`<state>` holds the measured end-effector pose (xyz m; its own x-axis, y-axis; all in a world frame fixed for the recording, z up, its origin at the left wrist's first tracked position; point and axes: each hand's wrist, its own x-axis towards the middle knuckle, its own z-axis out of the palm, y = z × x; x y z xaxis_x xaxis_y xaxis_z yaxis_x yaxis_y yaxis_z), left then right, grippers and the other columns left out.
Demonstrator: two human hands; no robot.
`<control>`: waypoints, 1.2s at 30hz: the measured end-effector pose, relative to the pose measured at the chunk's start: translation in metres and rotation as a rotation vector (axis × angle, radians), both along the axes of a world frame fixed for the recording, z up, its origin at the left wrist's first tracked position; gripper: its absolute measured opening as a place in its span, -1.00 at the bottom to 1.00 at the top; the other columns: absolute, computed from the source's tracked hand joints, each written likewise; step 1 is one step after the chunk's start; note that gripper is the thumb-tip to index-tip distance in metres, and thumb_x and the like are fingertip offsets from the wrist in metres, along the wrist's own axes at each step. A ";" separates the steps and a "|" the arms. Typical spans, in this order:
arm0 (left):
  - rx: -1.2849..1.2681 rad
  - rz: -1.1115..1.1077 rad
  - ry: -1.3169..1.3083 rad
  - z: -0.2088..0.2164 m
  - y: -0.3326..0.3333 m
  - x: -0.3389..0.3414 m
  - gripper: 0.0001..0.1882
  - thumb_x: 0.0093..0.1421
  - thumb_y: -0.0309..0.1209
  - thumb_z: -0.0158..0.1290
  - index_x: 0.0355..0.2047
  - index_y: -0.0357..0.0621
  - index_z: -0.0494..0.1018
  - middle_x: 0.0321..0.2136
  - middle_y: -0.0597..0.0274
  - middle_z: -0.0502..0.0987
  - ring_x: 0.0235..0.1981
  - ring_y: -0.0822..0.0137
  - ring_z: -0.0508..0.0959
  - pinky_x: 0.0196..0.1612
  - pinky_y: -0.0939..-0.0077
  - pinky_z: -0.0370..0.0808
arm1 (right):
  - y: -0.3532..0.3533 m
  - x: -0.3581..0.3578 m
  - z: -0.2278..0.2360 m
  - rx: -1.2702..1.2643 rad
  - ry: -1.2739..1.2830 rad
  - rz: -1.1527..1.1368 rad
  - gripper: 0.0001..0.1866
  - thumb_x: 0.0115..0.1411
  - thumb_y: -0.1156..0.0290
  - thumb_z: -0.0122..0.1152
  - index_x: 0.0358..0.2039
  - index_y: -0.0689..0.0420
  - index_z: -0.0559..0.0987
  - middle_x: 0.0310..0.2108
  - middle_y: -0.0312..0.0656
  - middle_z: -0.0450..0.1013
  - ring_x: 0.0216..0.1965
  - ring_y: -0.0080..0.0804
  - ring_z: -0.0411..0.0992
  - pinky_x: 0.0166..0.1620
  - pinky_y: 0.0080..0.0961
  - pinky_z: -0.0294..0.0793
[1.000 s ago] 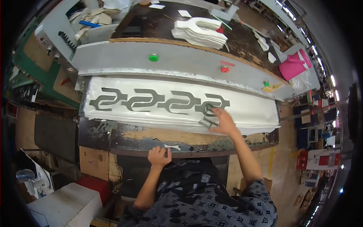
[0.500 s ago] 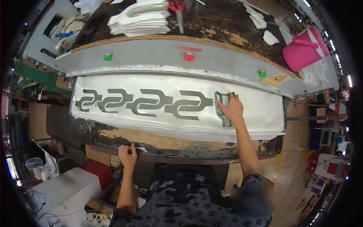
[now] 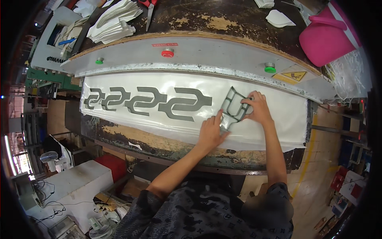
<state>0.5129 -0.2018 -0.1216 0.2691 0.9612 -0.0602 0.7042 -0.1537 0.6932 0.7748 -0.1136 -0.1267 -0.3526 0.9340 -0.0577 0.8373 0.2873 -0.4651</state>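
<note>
A thin-walled metal cutting die (image 3: 227, 119), forked and Y-shaped, lies tilted on a white sheet (image 3: 282, 119). My right hand (image 3: 261, 108) grips its right side, thumb and fingers closed round the edge. At its lower, narrower end is my left hand (image 3: 211, 133), with fingers and thumb on either side of it; part of the die is hidden there. To the left of the die, several dark Y-shaped cut-outs (image 3: 185, 104) run in an interlocking row through the sheet.
Behind the sheet runs a grey machine beam (image 3: 219, 55) with a red button (image 3: 167, 53) and green buttons (image 3: 270, 67). On top are a stack of white cut pieces (image 3: 113, 22), red-handled scissors (image 3: 149, 14) and a pink container (image 3: 326, 38). A worn wooden edge (image 3: 167, 135) borders the front.
My left hand has come from the front edge up to the die. The die has turned from nearly upright to a slant, with my right hand now on its right side. The view has shifted.
</note>
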 end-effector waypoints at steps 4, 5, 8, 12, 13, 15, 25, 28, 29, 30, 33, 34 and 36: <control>0.102 0.014 -0.056 -0.039 0.029 -0.032 -0.38 0.11 -0.47 0.33 0.20 -0.21 0.45 0.07 -0.08 0.58 0.05 -0.16 0.57 0.13 0.05 0.51 | -0.065 -0.029 -0.048 0.019 0.209 -0.411 -0.34 -0.30 0.30 0.79 -0.08 0.01 0.73 -0.16 -0.18 0.38 -0.05 -0.16 0.39 -0.01 -0.24 0.43; 0.137 0.052 -0.100 -0.046 0.033 -0.045 -0.37 0.12 -0.47 0.33 0.22 -0.22 0.44 0.07 -0.10 0.58 0.07 -0.17 0.57 0.16 0.07 0.50 | -0.077 -0.042 -0.050 -0.025 0.310 -0.434 -0.38 -0.23 0.30 0.76 -0.07 0.02 0.72 -0.18 -0.18 0.37 -0.05 -0.15 0.39 0.00 -0.22 0.43; 0.139 0.140 -0.262 -0.048 0.037 -0.066 -0.32 0.12 -0.48 0.34 0.27 -0.23 0.40 0.08 -0.12 0.59 0.10 -0.17 0.56 0.21 0.12 0.49 | -0.107 -0.067 -0.051 -0.099 0.530 -0.519 -0.48 -0.04 0.35 0.67 -0.03 0.05 0.70 -0.17 -0.14 0.40 -0.05 -0.12 0.42 0.06 -0.17 0.41; 0.078 0.243 -0.393 -0.062 0.023 -0.068 -0.27 0.12 -0.48 0.36 0.32 -0.21 0.39 0.08 -0.14 0.58 0.11 -0.14 0.56 0.19 0.13 0.50 | -0.119 -0.067 -0.063 0.103 0.429 -0.466 -0.53 0.03 0.42 0.61 -0.01 0.08 0.67 0.06 -0.06 0.48 0.10 -0.07 0.44 0.19 -0.15 0.39; 0.119 0.212 -0.350 -0.069 0.024 -0.069 -0.28 0.12 -0.47 0.36 0.31 -0.19 0.40 0.08 -0.14 0.58 0.11 -0.13 0.56 0.19 0.12 0.50 | -0.120 -0.064 -0.068 0.195 0.358 -0.413 -0.53 0.03 0.42 0.61 -0.02 0.09 0.66 0.14 -0.04 0.49 0.16 -0.06 0.44 0.22 -0.15 0.38; 0.194 0.162 -0.252 -0.074 0.030 -0.072 -0.29 0.12 -0.45 0.37 0.31 -0.16 0.43 0.08 -0.15 0.58 0.11 -0.13 0.54 0.19 0.11 0.48 | -0.119 -0.068 -0.062 0.202 0.395 -0.433 -0.54 0.01 0.40 0.62 -0.06 0.08 0.64 0.25 0.00 0.46 0.23 0.00 0.41 0.27 -0.14 0.33; 0.168 0.151 -0.176 -0.075 0.025 -0.074 -0.36 0.16 -0.36 0.35 0.27 -0.06 0.49 0.03 -0.13 0.57 0.09 -0.13 0.50 0.20 0.07 0.44 | -0.115 -0.067 -0.063 0.170 0.345 -0.402 -0.54 0.06 0.38 0.57 -0.08 0.08 0.51 0.30 0.21 0.45 0.46 0.07 0.25 0.33 -0.11 0.14; 0.151 0.167 -0.187 -0.070 0.027 -0.072 -0.38 0.16 -0.37 0.34 0.26 -0.07 0.50 0.05 -0.12 0.57 0.10 -0.13 0.50 0.21 0.08 0.43 | -0.112 -0.070 -0.061 0.152 0.335 -0.405 -0.55 0.07 0.39 0.55 -0.07 0.09 0.51 0.29 0.18 0.46 0.44 0.05 0.27 0.30 -0.13 0.14; 0.155 0.171 -0.188 -0.070 0.029 -0.071 -0.38 0.17 -0.38 0.34 0.26 -0.08 0.49 0.05 -0.11 0.57 0.10 -0.12 0.50 0.21 0.08 0.42 | -0.110 -0.070 -0.060 0.155 0.327 -0.405 -0.55 0.07 0.39 0.54 -0.07 0.09 0.51 0.29 0.17 0.47 0.44 0.05 0.28 0.29 -0.13 0.14; 0.159 0.176 -0.189 -0.070 0.030 -0.070 -0.39 0.17 -0.38 0.34 0.25 -0.08 0.49 0.05 -0.10 0.57 0.10 -0.12 0.49 0.22 0.09 0.42 | -0.110 -0.069 -0.060 0.155 0.316 -0.396 -0.55 0.07 0.39 0.54 -0.07 0.09 0.51 0.29 0.16 0.47 0.44 0.04 0.28 0.29 -0.14 0.14; 0.152 0.175 -0.176 -0.070 0.030 -0.068 -0.38 0.17 -0.39 0.33 0.27 -0.07 0.48 0.06 -0.08 0.57 0.10 -0.10 0.49 0.22 0.10 0.41 | -0.110 -0.068 -0.062 0.162 0.285 -0.370 -0.55 0.07 0.40 0.54 -0.06 0.09 0.51 0.30 0.12 0.47 0.43 0.02 0.29 0.29 -0.15 0.13; 0.148 0.169 -0.171 -0.070 0.031 -0.068 -0.37 0.17 -0.40 0.33 0.27 -0.07 0.47 0.06 -0.08 0.57 0.11 -0.10 0.49 0.22 0.10 0.41 | -0.111 -0.067 -0.061 0.167 0.275 -0.367 -0.54 0.06 0.40 0.54 -0.06 0.09 0.51 0.31 0.10 0.47 0.43 0.01 0.29 0.29 -0.16 0.13; 0.128 0.165 -0.156 -0.071 0.029 -0.068 -0.37 0.17 -0.40 0.33 0.27 -0.06 0.47 0.07 -0.08 0.57 0.11 -0.11 0.49 0.22 0.11 0.40 | -0.113 -0.067 -0.062 0.159 0.259 -0.356 -0.54 0.05 0.40 0.54 -0.06 0.09 0.52 0.32 0.11 0.45 0.43 0.01 0.29 0.28 -0.15 0.14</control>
<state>0.4451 -0.1724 -0.1922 0.1042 0.9900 0.0948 0.6134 -0.1391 0.7774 0.7082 -0.2263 -0.1887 0.0076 0.9896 0.1439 0.7591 0.0879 -0.6450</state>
